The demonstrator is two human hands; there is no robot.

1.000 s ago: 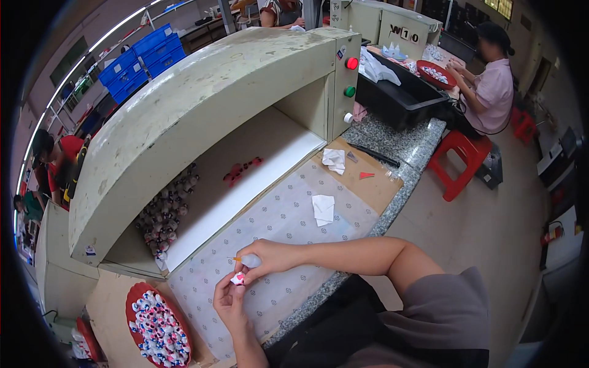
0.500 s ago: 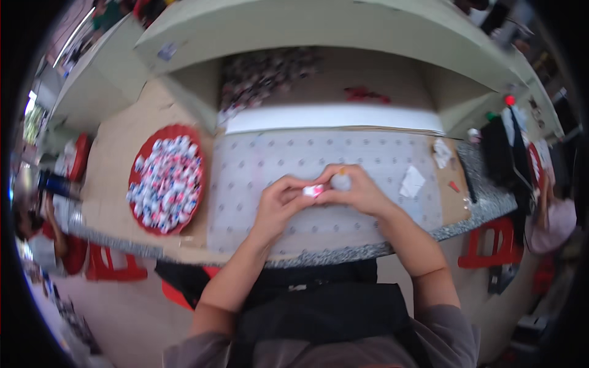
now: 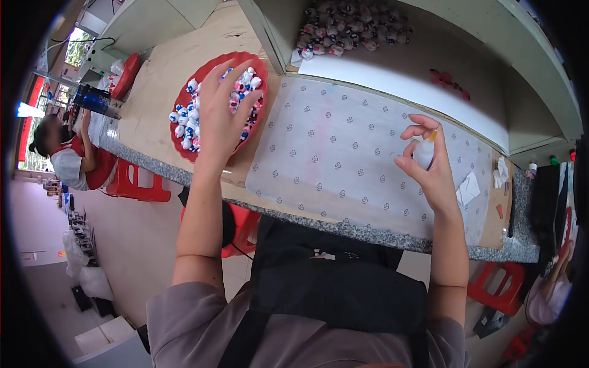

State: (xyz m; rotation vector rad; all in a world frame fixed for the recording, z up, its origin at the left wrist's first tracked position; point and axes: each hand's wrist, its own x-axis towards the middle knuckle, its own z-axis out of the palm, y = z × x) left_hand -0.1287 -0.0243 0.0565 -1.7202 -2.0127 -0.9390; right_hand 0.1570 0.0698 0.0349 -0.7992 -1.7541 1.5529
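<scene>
My left hand (image 3: 226,116) reaches over a red scalloped basket (image 3: 262,66), fingers spread and nothing visible in its grasp. The basket holds many small white pieces (image 3: 190,119) with blue and pink parts, some of them hidden behind the hand. Over the right part of the patterned sheet (image 3: 343,159), my right hand (image 3: 440,178) is closed around a small white squeeze bottle (image 3: 424,153) with an orange-yellow tip. Its thumb and forefinger stand apart, with the bottle tucked against the palm.
A shelf over the table's back holds a heap of similar small pieces (image 3: 350,27) and some red bits (image 3: 451,83). White paper scraps (image 3: 468,189) lie right of my right hand. Red stools (image 3: 138,184) stand below the granite edge. Another person (image 3: 80,162) sits far left.
My hands have parted. The left let go of a small white-and-pink piece and went left to the basket; the right moved right with the bottle. The view has turned and shifted left.
</scene>
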